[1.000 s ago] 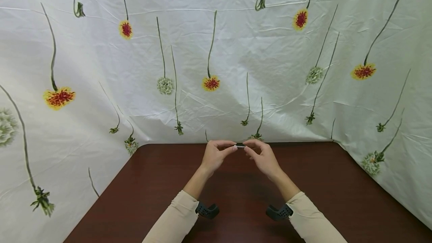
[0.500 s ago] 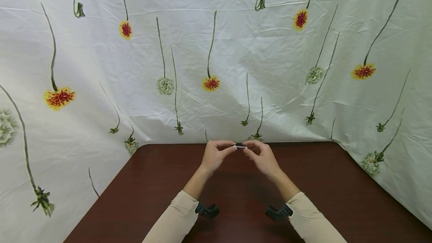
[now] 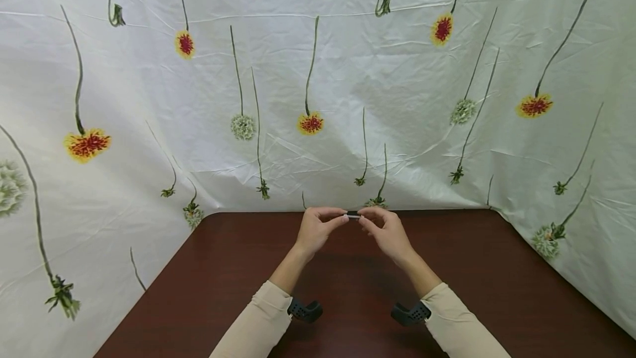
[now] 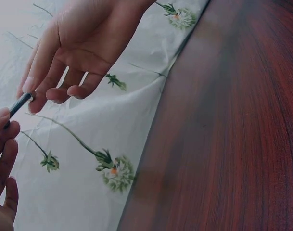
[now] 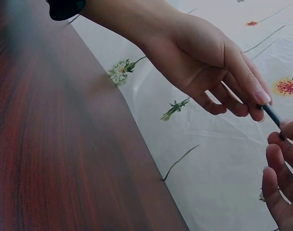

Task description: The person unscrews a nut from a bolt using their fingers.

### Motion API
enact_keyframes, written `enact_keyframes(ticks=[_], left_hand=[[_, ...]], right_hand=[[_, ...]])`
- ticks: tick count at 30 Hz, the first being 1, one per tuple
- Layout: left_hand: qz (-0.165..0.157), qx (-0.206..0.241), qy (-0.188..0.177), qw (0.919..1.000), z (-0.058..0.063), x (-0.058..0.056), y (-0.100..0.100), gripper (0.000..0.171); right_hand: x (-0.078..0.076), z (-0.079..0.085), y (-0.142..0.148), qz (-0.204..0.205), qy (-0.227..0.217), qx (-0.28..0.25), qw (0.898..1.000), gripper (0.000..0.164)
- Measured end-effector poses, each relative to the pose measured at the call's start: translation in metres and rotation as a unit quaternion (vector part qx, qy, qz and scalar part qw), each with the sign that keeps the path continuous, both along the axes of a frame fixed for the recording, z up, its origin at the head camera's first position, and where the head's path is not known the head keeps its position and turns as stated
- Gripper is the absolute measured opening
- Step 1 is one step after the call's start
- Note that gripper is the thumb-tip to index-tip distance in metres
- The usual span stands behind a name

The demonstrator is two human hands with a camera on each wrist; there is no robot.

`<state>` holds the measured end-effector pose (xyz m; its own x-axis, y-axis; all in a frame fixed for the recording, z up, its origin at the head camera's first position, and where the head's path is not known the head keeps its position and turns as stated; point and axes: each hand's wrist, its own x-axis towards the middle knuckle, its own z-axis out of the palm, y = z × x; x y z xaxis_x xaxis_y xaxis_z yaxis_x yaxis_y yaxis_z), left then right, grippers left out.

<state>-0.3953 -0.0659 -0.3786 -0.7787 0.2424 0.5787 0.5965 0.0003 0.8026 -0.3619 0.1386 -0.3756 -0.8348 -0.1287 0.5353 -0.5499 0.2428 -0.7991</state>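
Note:
A thin grey rod with a ribbed, thread-like surface, a threaded rod (image 3: 353, 216), is held level between both hands above the far part of the table. My left hand (image 3: 315, 231) pinches its left end between thumb and fingertips. At the other end, my right hand (image 3: 390, 233) pinches it the same way. The left wrist view shows the threaded rod (image 4: 19, 105) running between the right hand (image 4: 91, 41) and the left hand (image 4: 3, 163). In the right wrist view, it spans from the left hand (image 5: 199, 57) to the right hand (image 5: 286, 168). Fingertips hide both ends.
Beneath the hands is a dark reddish-brown table (image 3: 238, 269). A white cloth (image 3: 278, 70) printed with flowers hangs behind and along its sides. Black bands (image 3: 305, 310) sit at both wrists, beside light sleeves (image 3: 258, 325).
Both arms and the threaded rod stay almost in place. My right thumb and fingertips shift slightly at the rod's right end.

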Motion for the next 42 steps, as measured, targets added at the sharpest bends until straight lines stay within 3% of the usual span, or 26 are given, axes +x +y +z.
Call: enact_keyframes(ticks=[6, 10, 15, 19, 26, 31, 38, 42], left_hand=[[0.005, 0.006, 0.000, 1.0000, -0.001, 0.000, 0.001, 0.012], [0.009, 0.004, 0.000, 1.0000, -0.002, 0.000, 0.000, 0.012], [0.004, 0.004, 0.001, 1.0000, -0.001, 0.001, 0.000, 0.012], [0.000, 0.004, 0.002, 1.0000, -0.001, 0.001, 0.000, 0.012], [0.001, -0.002, 0.005, 1.0000, -0.002, 0.000, 0.000, 0.013], [0.002, 0.000, 0.002, 1.0000, -0.001, 0.000, 0.000, 0.013], [0.000, 0.002, -0.007, 1.0000, -0.001, 0.000, 0.000, 0.015], [0.005, 0.001, -0.009, 1.0000, 0.000, 0.000, 0.000, 0.014]], right_hand=[[0.000, 0.000, 0.001, -0.006, -0.015, 0.006, 1.000, 0.026], [-0.002, -0.001, -0.001, -0.019, -0.026, 0.015, 0.999, 0.023], [-0.003, -0.001, 0.000, -0.011, -0.008, 0.014, 1.000, 0.017], [-0.001, -0.001, 0.000, -0.001, -0.008, 0.009, 1.000, 0.023], [-0.001, -0.002, -0.001, -0.023, -0.009, 0.021, 0.999, 0.023], [-0.002, -0.003, 0.000, -0.013, 0.010, 0.019, 1.000, 0.019], [0.028, 0.025, -0.006, -0.002, -0.008, 0.027, 1.000, 0.028], [0.028, 0.026, -0.007, -0.015, -0.014, 0.027, 0.999, 0.021]])
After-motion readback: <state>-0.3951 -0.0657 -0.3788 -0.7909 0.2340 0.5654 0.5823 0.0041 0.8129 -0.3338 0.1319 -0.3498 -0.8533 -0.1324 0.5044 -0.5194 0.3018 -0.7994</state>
